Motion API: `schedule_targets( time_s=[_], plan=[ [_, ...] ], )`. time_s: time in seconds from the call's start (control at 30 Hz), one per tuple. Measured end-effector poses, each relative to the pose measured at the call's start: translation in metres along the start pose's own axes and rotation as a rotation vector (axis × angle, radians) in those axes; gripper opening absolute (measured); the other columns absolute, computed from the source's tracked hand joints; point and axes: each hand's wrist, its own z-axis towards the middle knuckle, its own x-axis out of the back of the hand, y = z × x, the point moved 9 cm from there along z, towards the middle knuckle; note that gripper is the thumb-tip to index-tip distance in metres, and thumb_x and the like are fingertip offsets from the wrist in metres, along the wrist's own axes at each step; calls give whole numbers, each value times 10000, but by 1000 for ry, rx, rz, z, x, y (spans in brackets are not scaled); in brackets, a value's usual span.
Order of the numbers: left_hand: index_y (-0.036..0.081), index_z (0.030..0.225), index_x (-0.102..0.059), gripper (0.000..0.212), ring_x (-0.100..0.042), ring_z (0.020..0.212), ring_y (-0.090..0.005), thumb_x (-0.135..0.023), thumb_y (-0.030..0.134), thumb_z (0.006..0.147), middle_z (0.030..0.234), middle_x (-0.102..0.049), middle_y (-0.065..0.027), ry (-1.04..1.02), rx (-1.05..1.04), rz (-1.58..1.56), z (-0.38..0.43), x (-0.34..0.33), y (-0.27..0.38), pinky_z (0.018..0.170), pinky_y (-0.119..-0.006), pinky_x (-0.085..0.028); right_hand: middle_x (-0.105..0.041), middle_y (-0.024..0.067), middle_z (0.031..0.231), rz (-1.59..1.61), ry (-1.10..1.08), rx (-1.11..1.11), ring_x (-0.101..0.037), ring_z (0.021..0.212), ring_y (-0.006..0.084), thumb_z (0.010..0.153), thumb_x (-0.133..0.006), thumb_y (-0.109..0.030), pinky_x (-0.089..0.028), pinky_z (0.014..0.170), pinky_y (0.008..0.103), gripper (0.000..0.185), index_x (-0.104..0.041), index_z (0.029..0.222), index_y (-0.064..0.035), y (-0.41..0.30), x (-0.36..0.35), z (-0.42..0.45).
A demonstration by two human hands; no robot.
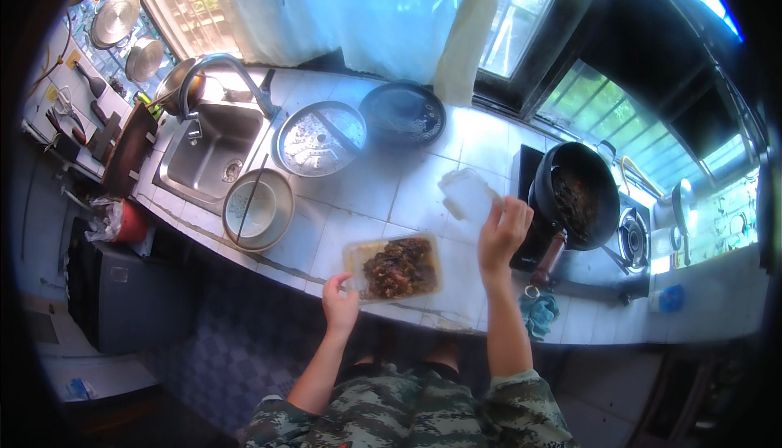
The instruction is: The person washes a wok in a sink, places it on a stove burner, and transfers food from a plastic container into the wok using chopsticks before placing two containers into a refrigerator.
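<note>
A clear rectangular plastic food container [357,265] lies near the front edge of the tiled counter. Dark cooked food [403,268] with reddish bits fills most of it, leaving its left end bare. At that left end, my left hand [341,307] grips the container's near corner between thumb and fingers. My right hand [506,231] is raised to the right of the container and pinches a translucent plastic lid [467,194] by its right corner. The lid is tilted above the counter, apart from the container.
Right, a black wok [577,197] with food residue sits on the gas stove [568,268], its wooden handle [550,258] pointing toward me. A teal cloth [539,315] hangs below. Left are a sink [214,142], nested bowls [281,210] with chopsticks across, a steamer tray [321,161] and a dark lid [403,115].
</note>
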Motion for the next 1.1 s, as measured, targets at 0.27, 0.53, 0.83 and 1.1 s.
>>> schedule_targets(
  time_s=[0.27, 0.53, 0.83, 1.1],
  plan=[
    [-4, 1258, -341, 555, -442, 1131, -232, -615, 135, 797, 1180, -468, -159, -75, -119, -182, 19, -15, 49, 967, -346, -340, -515, 74, 770, 565, -53, -224, -460, 720, 186, 823, -553, -16, -374, 653, 302, 97, -468, 868, -26, -63, 39, -29],
    [4, 988, -537, 229, -509, 717, -58, -628, 103, 802, 818, -573, -12, 48, -61, -169, 31, 52, 52, 636, -203, -421, -555, 26, 769, 1119, -452, -1201, -498, 649, 74, 864, -560, -146, -393, 565, 214, 155, -474, 942, -43, -11, -71, -134],
    [11, 934, -555, 167, -509, 593, -79, -601, 137, 833, 704, -545, -2, 35, 79, -317, 24, 65, 43, 566, -220, -449, -577, 45, 771, 1051, -625, -1366, -533, 649, 100, 855, -577, -178, -419, 557, 242, 209, -488, 967, -26, -1, -98, -177],
    [-17, 971, -547, 172, -552, 621, -117, -571, 66, 822, 780, -575, -58, -125, 340, -581, 32, 77, 24, 568, -236, -459, -618, 65, 787, 960, -971, -1101, -571, 677, 110, 805, -622, -116, -465, 630, 249, 225, -556, 959, 34, -13, -114, -148]
  ],
)
